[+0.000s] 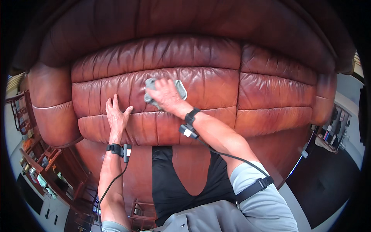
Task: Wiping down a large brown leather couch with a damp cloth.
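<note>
A brown leather sofa (pixel 211 87) stretches across the view in front of me. On its middle seat panel my right hand (pixel 168 94) presses down on a grey cloth (pixel 150 84). The cloth pokes out on both sides of the fingers, and part of it is hidden under the palm. The hand looks slightly blurred. To its left, my left hand (pixel 118 114) rests on the seat cushion with the fingers apart and nothing in it. Each wrist wears a black strap with a small cabled device.
The sofa's left armrest (pixel 52 104) and right armrest (pixel 324 98) flank the seat, with the backrest (pixel 185 17) behind. A wooden table (pixel 55 168) bearing several small items stands at the left. A dark panel (pixel 321 179) lies at the lower right, near a shelf of items (pixel 333 127).
</note>
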Available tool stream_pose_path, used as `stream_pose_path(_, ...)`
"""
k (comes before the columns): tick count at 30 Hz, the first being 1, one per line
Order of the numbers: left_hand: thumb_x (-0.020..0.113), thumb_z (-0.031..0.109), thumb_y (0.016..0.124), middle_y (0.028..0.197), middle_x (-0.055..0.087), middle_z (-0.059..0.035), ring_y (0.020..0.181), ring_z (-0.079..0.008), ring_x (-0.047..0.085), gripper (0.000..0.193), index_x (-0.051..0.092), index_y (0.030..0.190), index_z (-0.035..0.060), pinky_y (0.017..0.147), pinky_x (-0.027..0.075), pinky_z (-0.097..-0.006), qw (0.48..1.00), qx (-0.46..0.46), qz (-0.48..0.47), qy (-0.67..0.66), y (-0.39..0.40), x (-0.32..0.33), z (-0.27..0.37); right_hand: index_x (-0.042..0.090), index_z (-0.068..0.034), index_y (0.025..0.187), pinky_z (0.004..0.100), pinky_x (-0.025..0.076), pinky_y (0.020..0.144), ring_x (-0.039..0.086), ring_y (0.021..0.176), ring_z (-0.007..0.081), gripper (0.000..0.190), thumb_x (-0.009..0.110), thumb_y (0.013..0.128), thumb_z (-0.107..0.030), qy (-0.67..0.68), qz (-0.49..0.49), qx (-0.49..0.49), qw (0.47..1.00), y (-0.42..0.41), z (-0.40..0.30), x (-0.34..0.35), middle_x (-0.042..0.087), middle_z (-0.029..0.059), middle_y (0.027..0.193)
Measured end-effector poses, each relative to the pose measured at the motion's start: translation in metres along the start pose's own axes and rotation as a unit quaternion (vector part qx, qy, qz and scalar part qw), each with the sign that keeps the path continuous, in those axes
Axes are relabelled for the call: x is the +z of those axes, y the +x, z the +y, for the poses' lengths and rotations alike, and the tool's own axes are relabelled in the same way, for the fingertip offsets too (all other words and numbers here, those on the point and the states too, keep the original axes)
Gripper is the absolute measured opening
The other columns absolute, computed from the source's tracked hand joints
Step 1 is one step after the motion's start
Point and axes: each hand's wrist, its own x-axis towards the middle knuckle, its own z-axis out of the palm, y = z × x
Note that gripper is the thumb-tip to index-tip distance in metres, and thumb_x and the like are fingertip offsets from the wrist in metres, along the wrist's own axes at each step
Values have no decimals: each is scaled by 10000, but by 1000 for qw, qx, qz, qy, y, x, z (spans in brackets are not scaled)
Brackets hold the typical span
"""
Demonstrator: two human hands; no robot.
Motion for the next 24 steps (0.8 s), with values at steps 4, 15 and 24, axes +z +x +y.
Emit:
stream_pose_path(4,796,421,764,1494,297,-319,1392,-443,298,954,317,1494,34,1141,297,-492,997,-73,-23,-3,8,6,7,646,-164,1034,430,400,748,535,930,292,321,665,714,-181,2,76,126,989,-40,60,-40,549,107,927)
stream_pose_path(15,808,451,734,1372,457,-283,1301,-416,415,864,469,1373,-22,1075,373,-488,992,-118,-42,-18,37,-8,20,616,-167,1256,464,491,914,583,1046,397,481,635,777,-124,-18,76,422,903,-211,207,-108,603,214,1134)
stream_pose_path(24,840,494,664,1534,239,-304,1416,-500,217,1162,212,1532,44,1155,272,-530,991,-115,-66,25,48,-10,-52,586,-45,1287,394,456,965,619,1088,302,429,601,889,-207,179,282,473,815,-94,250,-105,649,212,1135)
